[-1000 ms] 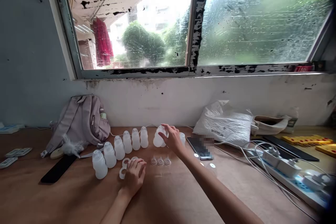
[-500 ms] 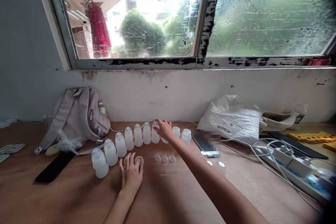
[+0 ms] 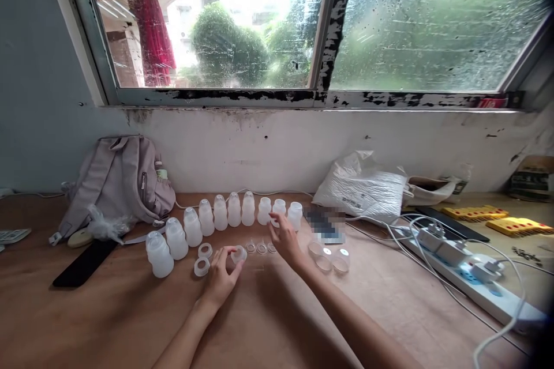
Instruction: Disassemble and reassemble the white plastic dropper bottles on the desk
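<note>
My left hand (image 3: pixel 224 277) pinches a translucent bottle collar ring (image 3: pixel 238 253) just above the table. Two more collar rings (image 3: pixel 201 266) lie beside its fingers. My right hand (image 3: pixel 285 239) hovers over the right end of a short row of clear silicone nipples (image 3: pixel 261 247), fingers bent and apart, with nothing visible in them. Behind runs a curved row of frosted baby bottles; the capped ones (image 3: pixel 193 226) stand at left and middle. Three bottles without tops (image 3: pixel 295 216) stand at the right end, one partly behind my right fingers. Several clear caps (image 3: pixel 341 260) lie farther right.
A backpack (image 3: pixel 121 179) and a black phone-like slab (image 3: pixel 84 263) are at left. Behind the caps lie a partly blurred phone (image 3: pixel 331 233) and a silver plastic bag (image 3: pixel 361 187). A power strip (image 3: pixel 471 277) with loose white cables (image 3: pixel 437 268) runs along the right.
My right hand has drawn back from the capped bottle in the row toward the nipples. My left hand has lifted a collar ring and shifted right. The view has turned slightly right.
</note>
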`<state>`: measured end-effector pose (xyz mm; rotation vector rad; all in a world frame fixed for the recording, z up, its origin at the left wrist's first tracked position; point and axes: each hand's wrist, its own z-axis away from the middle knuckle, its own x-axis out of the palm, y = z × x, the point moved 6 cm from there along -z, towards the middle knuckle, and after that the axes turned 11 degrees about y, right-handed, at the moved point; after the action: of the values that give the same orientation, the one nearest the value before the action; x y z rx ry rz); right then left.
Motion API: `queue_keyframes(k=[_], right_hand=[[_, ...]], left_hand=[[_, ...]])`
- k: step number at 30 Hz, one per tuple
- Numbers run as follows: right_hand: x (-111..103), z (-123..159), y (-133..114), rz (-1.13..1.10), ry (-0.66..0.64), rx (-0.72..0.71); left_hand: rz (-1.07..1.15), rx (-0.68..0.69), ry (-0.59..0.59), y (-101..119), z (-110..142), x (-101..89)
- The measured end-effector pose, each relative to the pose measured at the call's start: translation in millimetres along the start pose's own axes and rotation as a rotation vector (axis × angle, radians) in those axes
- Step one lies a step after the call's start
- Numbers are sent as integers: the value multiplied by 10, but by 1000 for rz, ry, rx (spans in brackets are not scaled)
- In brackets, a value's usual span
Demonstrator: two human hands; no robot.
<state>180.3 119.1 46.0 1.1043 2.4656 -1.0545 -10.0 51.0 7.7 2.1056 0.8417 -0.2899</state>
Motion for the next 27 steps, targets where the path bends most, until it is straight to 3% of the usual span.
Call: queue_keyframes(k=[3,6,11,16,27], right_hand=[[-22,401,239,72,-88,51],[0,563,363,152,-181,87],[-130,643,67,0,-142,-26],[-134,915,-255,-77,-362,-190],[-99,888,-189,-166,-385,-72]], left_hand=[[101,-51,-17,49,51,49],[113,13,-69,149,97,75],[140,99,-132,289,115,46],[174,134,-150,317,142,56],[124,159,-220,387,119,222]])
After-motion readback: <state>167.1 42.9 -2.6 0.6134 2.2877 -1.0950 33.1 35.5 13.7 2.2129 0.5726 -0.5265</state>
